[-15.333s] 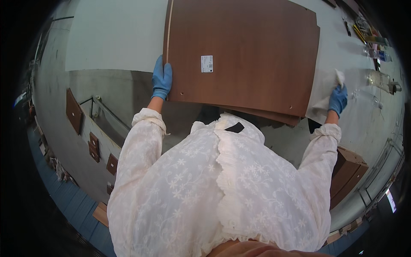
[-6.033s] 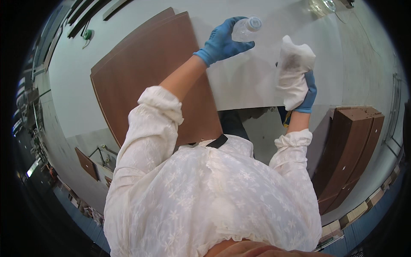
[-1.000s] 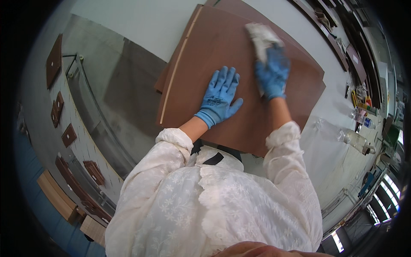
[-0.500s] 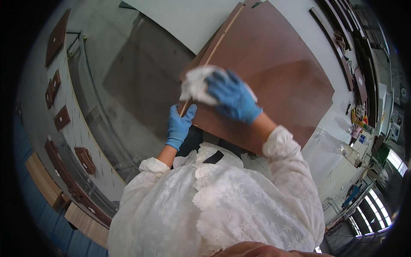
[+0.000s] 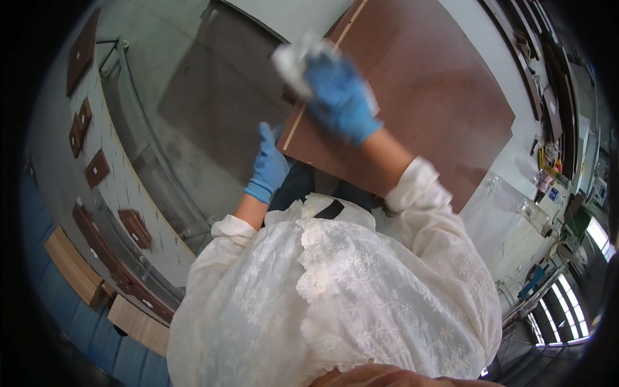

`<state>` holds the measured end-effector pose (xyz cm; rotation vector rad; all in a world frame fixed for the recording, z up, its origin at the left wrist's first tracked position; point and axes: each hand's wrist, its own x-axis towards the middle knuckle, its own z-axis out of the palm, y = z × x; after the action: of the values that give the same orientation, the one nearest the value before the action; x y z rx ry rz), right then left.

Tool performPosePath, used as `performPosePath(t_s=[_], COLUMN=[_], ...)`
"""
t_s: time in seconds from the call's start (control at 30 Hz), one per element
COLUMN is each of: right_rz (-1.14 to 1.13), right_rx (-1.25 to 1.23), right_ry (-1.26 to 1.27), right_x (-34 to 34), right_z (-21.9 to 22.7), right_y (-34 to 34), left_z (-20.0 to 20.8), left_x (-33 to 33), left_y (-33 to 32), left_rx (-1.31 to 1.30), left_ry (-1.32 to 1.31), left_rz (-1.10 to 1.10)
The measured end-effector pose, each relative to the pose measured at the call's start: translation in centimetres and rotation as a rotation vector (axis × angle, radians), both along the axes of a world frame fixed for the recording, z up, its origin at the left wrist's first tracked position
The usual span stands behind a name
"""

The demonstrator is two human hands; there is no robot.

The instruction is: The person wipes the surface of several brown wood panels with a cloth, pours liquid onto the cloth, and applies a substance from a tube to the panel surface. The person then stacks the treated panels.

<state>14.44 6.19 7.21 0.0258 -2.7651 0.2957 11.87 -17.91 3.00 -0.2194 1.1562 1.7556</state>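
Note:
A large reddish-brown panel [image 5: 412,109] lies in front of me, with a pale narrow strip along its left edge. My right hand [image 5: 342,97], in a blue glove, is closed on a crumpled white cloth [image 5: 300,64] over the panel's left part. Hand and cloth are blurred, and the cloth reaches past the left edge. My left hand [image 5: 267,168], also gloved in blue, is beside the near left corner. One of its digits points up, apart from the panel; its other fingers are partly hidden by the corner.
Small brown panels [image 5: 97,169] lie on a white board at left, beside a metal frame [image 5: 151,138]. Pale wood pieces [image 5: 74,267] are at lower left. Long dark strips [image 5: 516,51] line the right side. A clear plastic bottle [image 5: 534,213] lies at right, near tools.
My right hand has swept the cloth up and slightly left along the panel's edge. My left hand has loosened from the edge, one digit now stretched upward. The view has shifted slightly.

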Motion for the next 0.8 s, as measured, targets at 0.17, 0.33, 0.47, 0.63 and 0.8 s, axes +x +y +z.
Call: performPosePath(t_s=[0.17,0.33,0.47,0.63,0.8], right_rz=[0.009,-0.895,-1.307,-0.637,-0.165], right_rx=[-0.259,0.040,0.016,-0.141,-0.277], right_ry=[-0.181,-0.214,-0.135,-0.216,-0.027], right_x=[11.4,26.8,29.1,15.1,10.6], right_z=[-1.8,-3.2,-2.4,-3.4,-2.3], right_y=[-8.8,2.6,5.4,-5.6,-13.8], left_z=[1.8,2.9,2.1,1.4,2.0], left_x=[-1.3,-1.6,-1.5,-1.3,-0.8], left_y=[0.0,-0.2,-0.5,-0.2,-0.1], left_rx=[0.108,-0.005,0.010,-0.031,-0.041], left_ry=[-0.391,-0.334,-0.337,-0.350,-0.294], left_rz=[-0.007,-0.114,-0.147,-0.226,-0.184])
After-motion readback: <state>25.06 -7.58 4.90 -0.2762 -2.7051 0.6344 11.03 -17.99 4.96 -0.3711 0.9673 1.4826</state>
